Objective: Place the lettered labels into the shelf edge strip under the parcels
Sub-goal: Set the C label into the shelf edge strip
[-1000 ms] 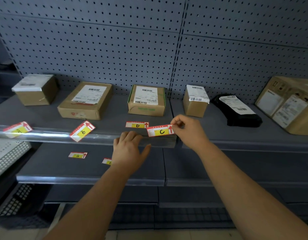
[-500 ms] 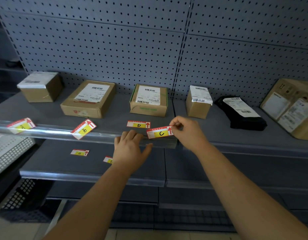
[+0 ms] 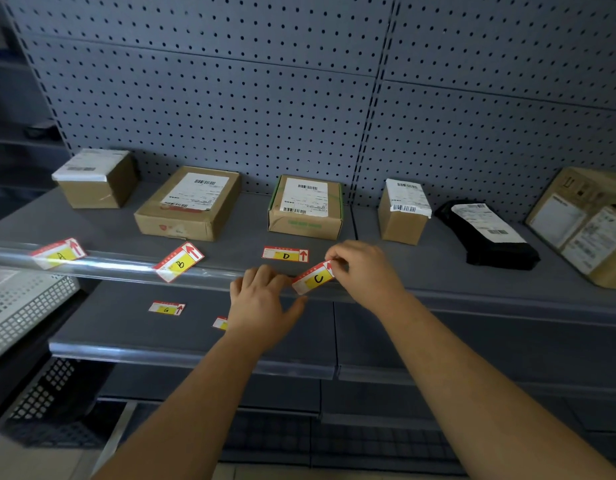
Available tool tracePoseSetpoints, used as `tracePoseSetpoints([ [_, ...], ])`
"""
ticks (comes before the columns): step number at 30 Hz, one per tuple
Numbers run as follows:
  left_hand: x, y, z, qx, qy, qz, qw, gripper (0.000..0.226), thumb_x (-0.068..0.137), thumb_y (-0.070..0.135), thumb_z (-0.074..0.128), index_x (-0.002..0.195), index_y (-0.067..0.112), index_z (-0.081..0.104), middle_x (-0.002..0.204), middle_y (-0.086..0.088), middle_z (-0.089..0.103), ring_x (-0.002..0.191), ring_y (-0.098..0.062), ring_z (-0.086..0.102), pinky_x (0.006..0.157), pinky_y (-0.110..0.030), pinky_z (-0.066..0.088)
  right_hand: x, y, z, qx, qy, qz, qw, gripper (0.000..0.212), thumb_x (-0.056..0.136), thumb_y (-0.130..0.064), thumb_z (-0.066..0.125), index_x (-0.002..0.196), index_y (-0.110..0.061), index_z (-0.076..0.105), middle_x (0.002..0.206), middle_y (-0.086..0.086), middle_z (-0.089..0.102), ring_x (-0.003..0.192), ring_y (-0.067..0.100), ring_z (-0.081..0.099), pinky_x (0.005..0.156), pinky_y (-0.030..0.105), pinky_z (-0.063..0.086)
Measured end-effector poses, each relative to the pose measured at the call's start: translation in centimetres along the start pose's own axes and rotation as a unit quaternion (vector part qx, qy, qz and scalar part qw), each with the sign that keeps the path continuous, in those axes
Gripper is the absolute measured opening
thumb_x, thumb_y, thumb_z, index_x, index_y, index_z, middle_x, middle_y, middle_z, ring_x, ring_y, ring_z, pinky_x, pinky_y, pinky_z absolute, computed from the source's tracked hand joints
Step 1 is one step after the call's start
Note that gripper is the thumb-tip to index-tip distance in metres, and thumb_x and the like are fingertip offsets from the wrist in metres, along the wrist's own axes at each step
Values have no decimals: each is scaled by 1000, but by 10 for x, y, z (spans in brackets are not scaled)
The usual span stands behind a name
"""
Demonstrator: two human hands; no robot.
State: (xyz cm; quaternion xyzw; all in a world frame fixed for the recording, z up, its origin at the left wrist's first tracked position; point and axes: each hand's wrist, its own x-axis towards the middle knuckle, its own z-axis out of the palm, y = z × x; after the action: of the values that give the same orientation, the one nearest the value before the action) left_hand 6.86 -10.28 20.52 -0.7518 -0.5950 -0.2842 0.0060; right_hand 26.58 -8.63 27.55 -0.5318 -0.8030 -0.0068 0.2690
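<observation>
Head view: my right hand (image 3: 363,271) pinches the right end of the red, white and yellow paper label lettered C (image 3: 313,278), holding it tilted, its lower left corner at the clear plastic strip along the upper shelf edge (image 3: 119,268). My left hand (image 3: 261,303) lies loosely spread and empty, fingertips on that strip just left of the C label. The A label (image 3: 59,253) and B label (image 3: 179,261) sit slanted in the strip under two brown cardboard parcels. The D label (image 3: 286,255) lies flat on the grey shelf before the green-edged carton (image 3: 305,207). The G label (image 3: 166,308) lies on the lower shelf.
</observation>
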Motion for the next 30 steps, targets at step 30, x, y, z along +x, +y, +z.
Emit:
tracePoseSetpoints([
  [30, -11, -18, -57, -104, -20, 90, 990, 47, 85, 58, 46, 124, 33, 51, 131, 8, 49, 122, -15, 42, 101, -42, 30, -62, -37, -11, 0, 37, 86, 996, 47, 85, -56, 53, 126, -32, 56, 119, -11, 53, 112, 10, 48, 90, 33, 46],
])
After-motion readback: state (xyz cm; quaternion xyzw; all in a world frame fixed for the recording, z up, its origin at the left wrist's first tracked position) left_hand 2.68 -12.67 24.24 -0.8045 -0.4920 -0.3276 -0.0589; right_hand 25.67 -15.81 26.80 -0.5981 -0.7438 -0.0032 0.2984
